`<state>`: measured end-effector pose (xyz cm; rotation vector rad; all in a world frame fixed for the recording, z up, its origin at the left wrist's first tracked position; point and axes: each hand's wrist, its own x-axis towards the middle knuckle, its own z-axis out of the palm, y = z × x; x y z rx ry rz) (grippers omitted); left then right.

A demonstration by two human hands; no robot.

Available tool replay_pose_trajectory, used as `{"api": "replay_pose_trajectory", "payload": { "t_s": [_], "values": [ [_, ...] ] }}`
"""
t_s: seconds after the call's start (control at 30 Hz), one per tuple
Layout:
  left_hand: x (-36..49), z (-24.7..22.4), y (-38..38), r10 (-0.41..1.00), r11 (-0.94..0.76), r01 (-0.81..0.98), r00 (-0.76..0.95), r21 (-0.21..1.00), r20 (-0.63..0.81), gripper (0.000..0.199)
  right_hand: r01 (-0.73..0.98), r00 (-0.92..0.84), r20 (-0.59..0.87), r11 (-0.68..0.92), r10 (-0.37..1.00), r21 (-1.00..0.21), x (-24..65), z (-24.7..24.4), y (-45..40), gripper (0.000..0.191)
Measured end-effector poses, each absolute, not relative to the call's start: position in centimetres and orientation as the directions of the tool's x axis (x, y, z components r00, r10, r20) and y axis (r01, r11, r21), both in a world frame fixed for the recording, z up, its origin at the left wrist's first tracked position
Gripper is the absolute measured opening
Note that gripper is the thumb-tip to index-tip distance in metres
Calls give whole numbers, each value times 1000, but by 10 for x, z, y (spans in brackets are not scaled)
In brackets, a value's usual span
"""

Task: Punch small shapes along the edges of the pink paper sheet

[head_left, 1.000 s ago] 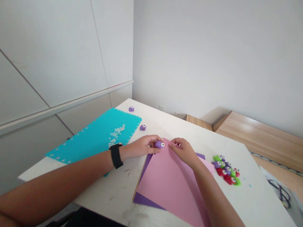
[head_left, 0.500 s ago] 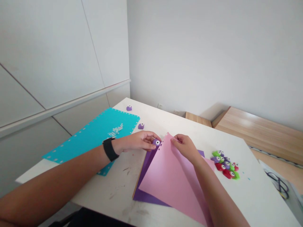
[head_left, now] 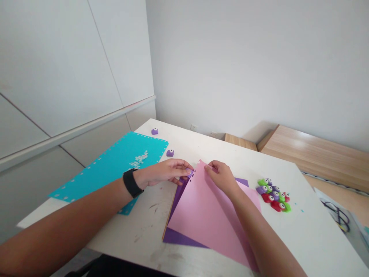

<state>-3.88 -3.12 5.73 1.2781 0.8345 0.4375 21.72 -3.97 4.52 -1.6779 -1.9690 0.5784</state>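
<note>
My left hand [head_left: 164, 173] is shut on a small purple craft hole punch [head_left: 188, 174], which is mostly hidden by my fingers and grips the left edge of a pink paper sheet [head_left: 207, 219]. A short row of small punched holes [head_left: 192, 175] runs along that edge just beside the punch. My right hand [head_left: 220, 177] pinches the sheet near its top corner. Beneath the pink sheet lies a darker purple sheet [head_left: 180, 235], with its edge showing on the left and bottom.
A teal sheet [head_left: 115, 169] with punched edges and white paper bits lies to the left on the white table [head_left: 138, 242]. Two purple punches [head_left: 170, 153] stand beyond it. Several coloured punches [head_left: 273, 197] are grouped at the right. A wooden board [head_left: 314, 154] lies beyond the table.
The purple punch has shifted along the pink sheet's edge, and more small holes show there. My hands have stayed on the sheet, and the view has drifted slightly.
</note>
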Motion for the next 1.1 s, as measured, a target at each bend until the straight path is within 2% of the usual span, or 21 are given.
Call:
{"api": "replay_pose_trajectory", "payload": {
  "t_s": [0.17, 0.47, 1.1],
  "values": [
    [-41, 59, -29, 693, 270, 156, 653, 950, -304, 50, 794, -103, 98, 141, 990, -592, 219, 46, -38, 23],
    [-39, 62, -31, 714, 196, 270, 620, 943, -326, 54, 792, -86, 131, 147, 988, -593, 224, 51, -39, 24],
    [-36, 59, -35, 682, 262, 226, 644, 938, -346, 53, 784, -67, 163, 153, 984, -601, 225, 55, -39, 23]
  ]
}}
